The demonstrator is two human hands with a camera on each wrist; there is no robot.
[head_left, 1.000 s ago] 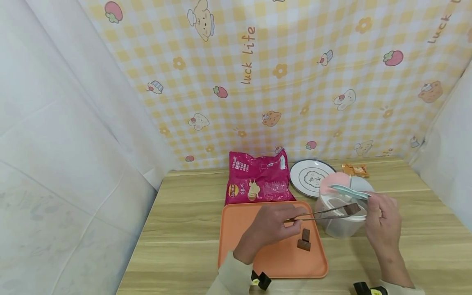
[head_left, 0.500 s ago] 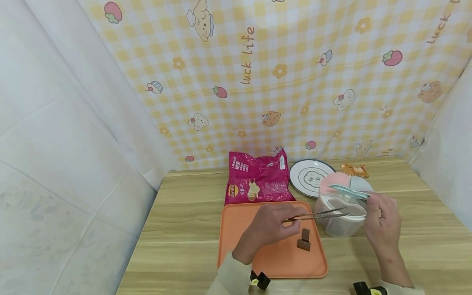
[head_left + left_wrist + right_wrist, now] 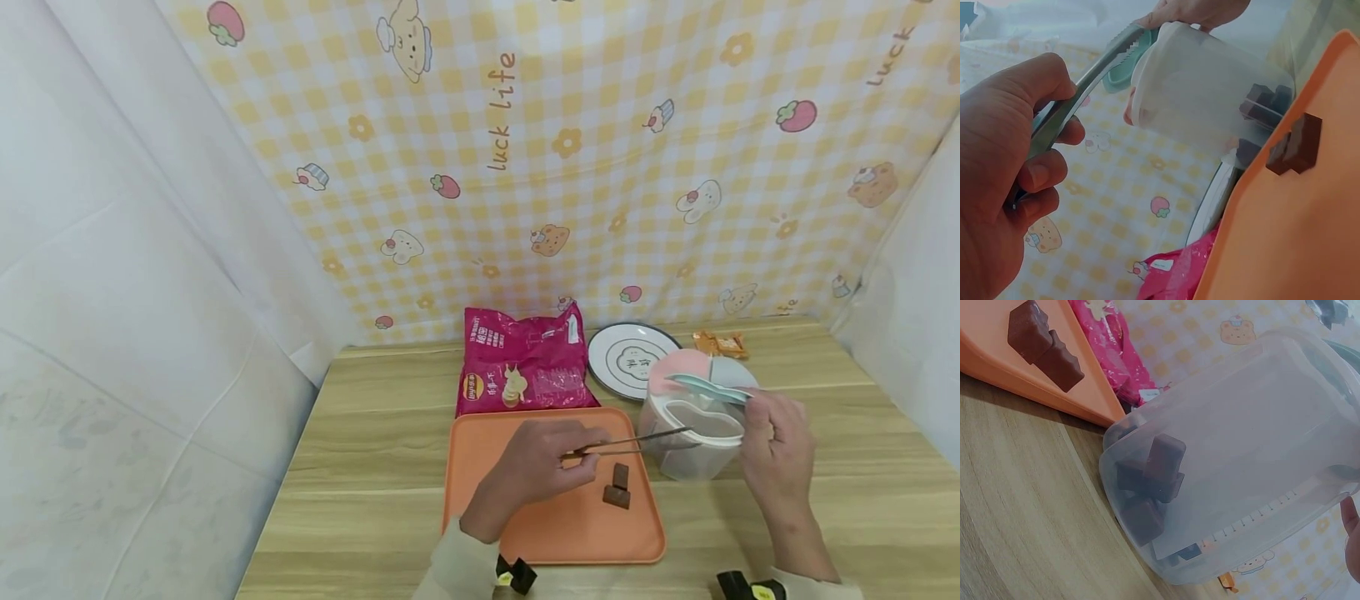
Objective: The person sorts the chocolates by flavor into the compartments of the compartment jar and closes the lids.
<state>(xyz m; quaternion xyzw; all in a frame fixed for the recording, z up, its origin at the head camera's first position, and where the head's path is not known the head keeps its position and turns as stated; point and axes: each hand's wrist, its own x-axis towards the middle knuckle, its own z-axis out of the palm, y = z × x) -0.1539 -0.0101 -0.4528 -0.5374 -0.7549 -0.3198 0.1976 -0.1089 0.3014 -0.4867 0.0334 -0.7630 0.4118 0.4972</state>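
My left hand (image 3: 536, 462) grips metal tongs (image 3: 1060, 119), whose tips reach the near rim of a clear divided container (image 3: 684, 462) with nothing between them. My right hand (image 3: 780, 446) pinches a teal flap (image 3: 708, 389) of its lid, holding it raised over a heart-shaped opening. Through the container's wall, in the right wrist view, several chocolate pieces (image 3: 1165, 459) lie at the bottom. Two more brown chocolate pieces (image 3: 617, 497) lie touching on the orange tray (image 3: 558, 537), below the tongs.
Behind the tray lies a magenta snack bag (image 3: 525, 358). A white plate (image 3: 602, 367) with a dark rim is partly behind the container. An orange wrapped snack (image 3: 720, 343) lies at the back right, near the patterned curtain (image 3: 480, 208).
One second ago the tongs held a chocolate piece over the container's opening; it has dropped out of them. My left hand has drawn the tongs back leftward. My right hand stays on the flap.
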